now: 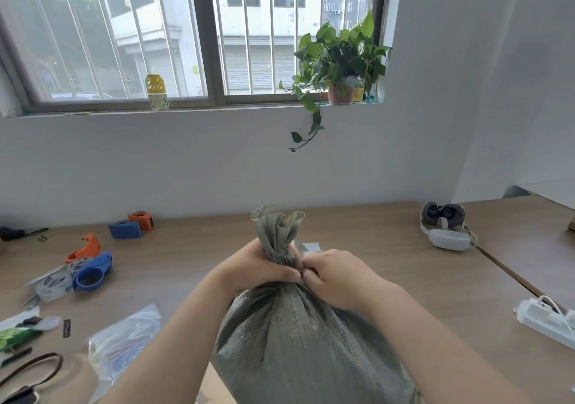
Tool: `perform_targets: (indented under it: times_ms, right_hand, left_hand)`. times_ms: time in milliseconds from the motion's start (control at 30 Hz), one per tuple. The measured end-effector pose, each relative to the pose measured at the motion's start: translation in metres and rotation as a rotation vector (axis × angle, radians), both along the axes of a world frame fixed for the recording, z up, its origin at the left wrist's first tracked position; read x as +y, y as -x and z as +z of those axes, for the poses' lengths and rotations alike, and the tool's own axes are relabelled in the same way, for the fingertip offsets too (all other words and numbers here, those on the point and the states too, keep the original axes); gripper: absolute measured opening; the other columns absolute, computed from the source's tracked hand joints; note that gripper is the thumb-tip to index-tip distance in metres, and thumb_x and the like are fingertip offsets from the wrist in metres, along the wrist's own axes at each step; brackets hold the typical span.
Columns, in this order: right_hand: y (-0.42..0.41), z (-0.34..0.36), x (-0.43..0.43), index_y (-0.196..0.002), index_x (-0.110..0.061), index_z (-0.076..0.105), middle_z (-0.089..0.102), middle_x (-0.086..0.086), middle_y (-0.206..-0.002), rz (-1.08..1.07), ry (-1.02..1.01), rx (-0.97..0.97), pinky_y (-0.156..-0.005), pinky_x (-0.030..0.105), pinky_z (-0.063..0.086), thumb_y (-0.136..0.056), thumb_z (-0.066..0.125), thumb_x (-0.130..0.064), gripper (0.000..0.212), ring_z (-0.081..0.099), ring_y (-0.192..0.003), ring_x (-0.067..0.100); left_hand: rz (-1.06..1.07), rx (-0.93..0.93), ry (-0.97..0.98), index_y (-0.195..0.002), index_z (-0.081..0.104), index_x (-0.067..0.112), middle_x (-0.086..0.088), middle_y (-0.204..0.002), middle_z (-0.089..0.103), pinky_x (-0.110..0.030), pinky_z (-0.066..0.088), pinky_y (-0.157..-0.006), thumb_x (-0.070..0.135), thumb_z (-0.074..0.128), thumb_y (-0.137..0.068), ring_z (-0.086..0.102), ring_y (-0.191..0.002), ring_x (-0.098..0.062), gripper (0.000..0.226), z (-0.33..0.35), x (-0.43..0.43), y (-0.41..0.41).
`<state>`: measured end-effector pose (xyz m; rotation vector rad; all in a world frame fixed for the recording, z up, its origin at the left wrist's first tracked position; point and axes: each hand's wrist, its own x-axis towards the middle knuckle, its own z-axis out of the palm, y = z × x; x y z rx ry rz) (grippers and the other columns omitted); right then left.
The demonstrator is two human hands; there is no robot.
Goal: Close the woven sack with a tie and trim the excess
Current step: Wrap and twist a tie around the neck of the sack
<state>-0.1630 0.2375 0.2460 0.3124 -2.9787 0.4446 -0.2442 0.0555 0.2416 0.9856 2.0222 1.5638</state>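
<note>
Your grey-green woven sack [298, 341] stands upright on the wooden table [404, 273], right in front of you, bulging and rounded below the neck; what fills it is hidden. The weave shows as a fine ribbed plastic mesh, pleated into tight folds where you've bunched it. Your left hand [258, 266] is clenched around the gathered neck, and above your fist the mouth of the sack flares out in two ruffled lobes. Your right hand [336, 276] is pressed against the same neck from the other side, fingers curled in, knuckles touching the left hand's. Whether a tie sits between those fingers can't be made out.

Off to your left, a clear plastic bag [124, 344] lies flat and crinkled, with small coloured items blurred inside. Farther left, blue and orange tape dispensers [90, 269] sit among rolls of tape, hard moulded plastic. A second blue and orange pair [130, 224] rests nearer the wall. To your right, a white headset [445, 229] with grey padding, and a white power strip [544, 319] at the table's edge.
</note>
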Motion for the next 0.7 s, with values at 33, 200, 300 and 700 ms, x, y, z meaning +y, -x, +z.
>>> perform_targets:
  times_ms: [33,200,300,700]
  right_hand:
    - [0.000,-0.002,0.001,-0.076,-0.021,0.050,0.064,0.000,-0.081,0.021,0.006,0.029,-0.067,0.037,0.048,-0.088,0.037,-0.036,0.023,0.051,-0.076,0.022]
    - [0.001,-0.009,0.003,-0.064,-0.016,0.044,0.043,-0.001,-0.056,0.108,0.119,0.122,-0.060,0.040,0.047,-0.085,0.038,-0.037,0.030,0.045,-0.061,0.021]
    - [0.002,-0.013,0.006,-0.060,-0.011,0.044,0.042,0.000,-0.053,0.146,0.186,0.166,-0.056,0.041,0.043,-0.087,0.044,-0.031,0.033,0.039,-0.053,0.016]
    - [0.002,-0.016,0.016,-0.054,-0.015,0.031,0.029,-0.004,-0.045,0.170,0.154,0.260,-0.049,0.031,0.029,-0.086,0.049,-0.024,0.038,0.031,-0.050,0.017]
  left_hand:
    - [-0.020,-0.029,0.011,-0.094,0.070,0.001,-0.009,-0.089,0.068,-0.028,0.052,-0.081,-0.010,0.079,-0.070,0.066,-0.087,-0.016,0.028,0.001,-0.003,-0.001]
    - [-0.047,-0.023,0.039,-0.096,0.070,0.006,-0.010,-0.092,0.067,-0.035,0.053,-0.087,-0.011,0.080,-0.069,0.065,-0.091,-0.019,0.034,-0.002,-0.005,0.000]
    - [-0.010,0.055,0.051,-0.093,0.067,-0.002,-0.007,-0.088,0.067,-0.032,0.052,-0.085,-0.003,0.079,-0.072,0.063,-0.086,-0.016,0.024,-0.004,-0.001,0.000]
    - [0.034,0.130,0.080,-0.087,0.070,0.006,-0.001,-0.087,0.068,-0.026,0.051,-0.085,0.007,0.078,-0.078,0.063,-0.084,-0.010,0.012,-0.007,0.000,0.004]
